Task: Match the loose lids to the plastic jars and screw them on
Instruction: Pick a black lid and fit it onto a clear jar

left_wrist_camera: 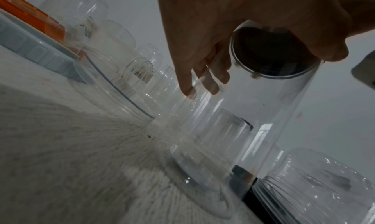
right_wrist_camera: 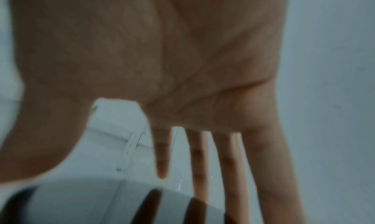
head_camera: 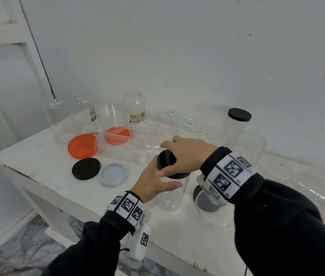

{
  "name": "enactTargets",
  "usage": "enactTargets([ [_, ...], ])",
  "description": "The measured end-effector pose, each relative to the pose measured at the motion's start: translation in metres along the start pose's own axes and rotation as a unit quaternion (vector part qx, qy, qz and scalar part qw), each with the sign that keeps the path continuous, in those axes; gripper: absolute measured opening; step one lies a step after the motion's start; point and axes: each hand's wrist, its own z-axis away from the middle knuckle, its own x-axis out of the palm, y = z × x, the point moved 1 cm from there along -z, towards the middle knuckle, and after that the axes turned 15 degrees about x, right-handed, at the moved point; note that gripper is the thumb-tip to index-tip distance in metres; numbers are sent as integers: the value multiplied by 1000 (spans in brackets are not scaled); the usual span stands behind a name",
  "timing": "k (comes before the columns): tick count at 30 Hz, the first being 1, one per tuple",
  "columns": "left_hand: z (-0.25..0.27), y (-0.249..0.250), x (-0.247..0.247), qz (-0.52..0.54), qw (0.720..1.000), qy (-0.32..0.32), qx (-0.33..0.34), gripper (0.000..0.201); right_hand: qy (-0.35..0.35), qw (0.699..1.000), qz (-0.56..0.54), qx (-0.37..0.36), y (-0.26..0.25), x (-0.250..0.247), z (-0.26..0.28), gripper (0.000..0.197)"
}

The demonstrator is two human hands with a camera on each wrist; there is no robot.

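Note:
A tall clear jar [head_camera: 172, 198] stands upright near the table's front edge with a black lid [head_camera: 166, 161] on its mouth. My left hand [head_camera: 153, 182] holds the jar's upper part, thumb across the near side. In the left wrist view that left hand [left_wrist_camera: 202, 34] has its fingers behind the jar [left_wrist_camera: 253, 115] and its thumb beside the lid [left_wrist_camera: 274, 51]. My right hand [head_camera: 185, 154] lies over the lid, thumb against its near rim. The right wrist view shows the right hand [right_wrist_camera: 162, 67] with straight, spread fingers.
Loose on the table [head_camera: 38, 156] lie a black lid [head_camera: 86, 168], a grey lid [head_camera: 113, 174], two orange lids [head_camera: 82, 146] and a jar on its side [head_camera: 117, 148]. Several clear jars line the back wall, one capped black [head_camera: 239, 120]. Another dark lid [head_camera: 205, 202] sits under my right wrist.

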Motion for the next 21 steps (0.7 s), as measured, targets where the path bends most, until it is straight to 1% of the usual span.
enactTargets([
  [1,0,0,0,-5,1000,2,3,71,-38,999,-17,-33,3,-3,0,78],
  [2,-1,0,-1,-12,1000,2,4,69,-60,996,-21,-60,4,-6,1,77],
  [4,-1,0,-1,-20,1000,-3,3,66,-60,995,-12,-79,5,-7,0,72],
  [6,-1,2,-1,-13,1000,-6,1,68,-26,998,-17,-55,4,-4,-1,65],
  [8,0,3,0,-2,1000,-3,-4,74,28,999,-17,-11,0,1,-1,59],
  [10,0,3,1,-1,1000,-4,-3,79,79,997,5,21,-5,5,-2,60],
  [11,0,3,1,-4,1000,-5,-1,81,84,996,19,28,-6,5,-2,62],
  [12,0,3,1,-6,1000,-4,-1,81,67,997,32,28,-5,4,-2,65],
  [13,0,3,1,-5,1000,-2,-4,79,32,998,42,20,-4,2,-2,68],
  [15,1,1,0,-4,1000,4,-7,72,-44,998,45,-15,0,-4,-1,74],
  [16,1,2,-1,-5,1000,6,-7,69,-59,997,45,-37,1,-6,-1,76],
  [18,1,2,-1,-6,1000,5,-5,68,-48,996,34,-64,2,-8,-2,75],
  [21,2,2,0,-4,1000,13,-7,75,4,999,1,-46,3,-7,-3,67],
])
